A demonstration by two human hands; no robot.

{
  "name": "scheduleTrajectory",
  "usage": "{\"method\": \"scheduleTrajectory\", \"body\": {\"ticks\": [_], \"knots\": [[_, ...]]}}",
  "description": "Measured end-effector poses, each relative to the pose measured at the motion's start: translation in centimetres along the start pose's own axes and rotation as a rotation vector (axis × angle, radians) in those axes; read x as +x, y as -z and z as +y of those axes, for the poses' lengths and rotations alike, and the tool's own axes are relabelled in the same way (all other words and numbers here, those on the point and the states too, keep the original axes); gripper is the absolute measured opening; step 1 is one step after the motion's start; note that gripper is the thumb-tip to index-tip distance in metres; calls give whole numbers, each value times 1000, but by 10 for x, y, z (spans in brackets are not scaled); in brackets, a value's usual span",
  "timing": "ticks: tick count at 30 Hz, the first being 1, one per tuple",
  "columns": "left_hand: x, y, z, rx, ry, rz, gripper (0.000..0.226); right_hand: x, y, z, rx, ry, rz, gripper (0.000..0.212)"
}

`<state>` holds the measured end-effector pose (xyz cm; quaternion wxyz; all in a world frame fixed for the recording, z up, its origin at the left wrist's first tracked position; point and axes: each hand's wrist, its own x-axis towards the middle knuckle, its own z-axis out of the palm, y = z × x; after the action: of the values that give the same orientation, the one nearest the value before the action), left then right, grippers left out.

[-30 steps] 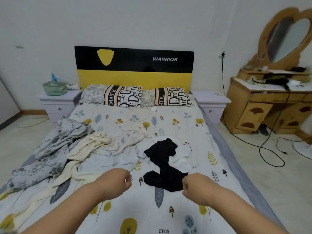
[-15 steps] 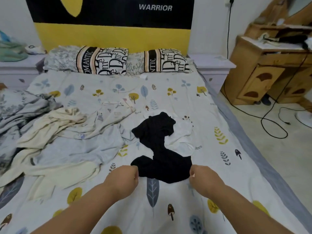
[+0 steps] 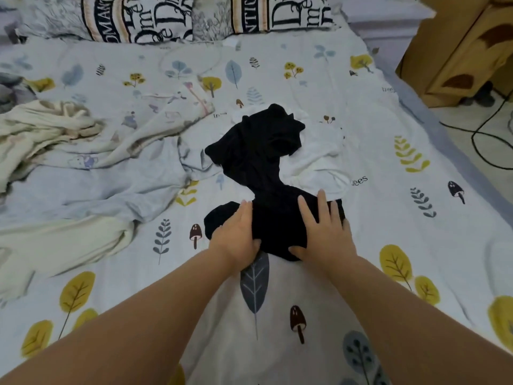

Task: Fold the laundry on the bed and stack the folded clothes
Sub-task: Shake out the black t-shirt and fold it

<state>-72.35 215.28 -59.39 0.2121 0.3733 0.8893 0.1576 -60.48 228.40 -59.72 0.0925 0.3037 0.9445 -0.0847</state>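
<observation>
A crumpled black garment (image 3: 258, 162) lies in the middle of the bed (image 3: 388, 245), partly over a white garment (image 3: 319, 159). My left hand (image 3: 236, 232) rests flat on the near left part of the black garment, fingers straight. Flat on its near right part lies my right hand (image 3: 322, 229), fingers spread. A cream garment (image 3: 41, 129) and a pale blue-grey garment (image 3: 91, 187) sprawl unfolded at the left, with a light printed garment (image 3: 166, 109) above them.
Two lettered pillows (image 3: 155, 18) lie at the head of the bed. A wooden dresser (image 3: 466, 48) stands at the right, with black cables (image 3: 488, 129) on the floor beside it. The bed's right edge runs diagonally near the dresser.
Both hands went from loose fists short of the black garment to flat palms on its near end. The view dipped down and moved closer to the bed.
</observation>
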Motion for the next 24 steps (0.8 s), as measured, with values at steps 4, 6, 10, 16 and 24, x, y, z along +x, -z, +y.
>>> {"method": "scheduleTrajectory", "body": {"ticks": [4,6,10,16,24], "knots": [[9,-11,2,144,63,-32,65,0,-9,-2,-42,13,-9,58],[6,-10,9,40,94,-63,45,-5,-3,-9,-102,94,36,35],[-27,6,19,-287,104,-162,20,-31,16,-17,63,130,7,15],[-100,73,15,-465,149,-122,10,-106,55,-26,536,-33,-52,34],[-171,195,40,-717,304,175,21,-187,148,-43,897,-220,177,37]]}}
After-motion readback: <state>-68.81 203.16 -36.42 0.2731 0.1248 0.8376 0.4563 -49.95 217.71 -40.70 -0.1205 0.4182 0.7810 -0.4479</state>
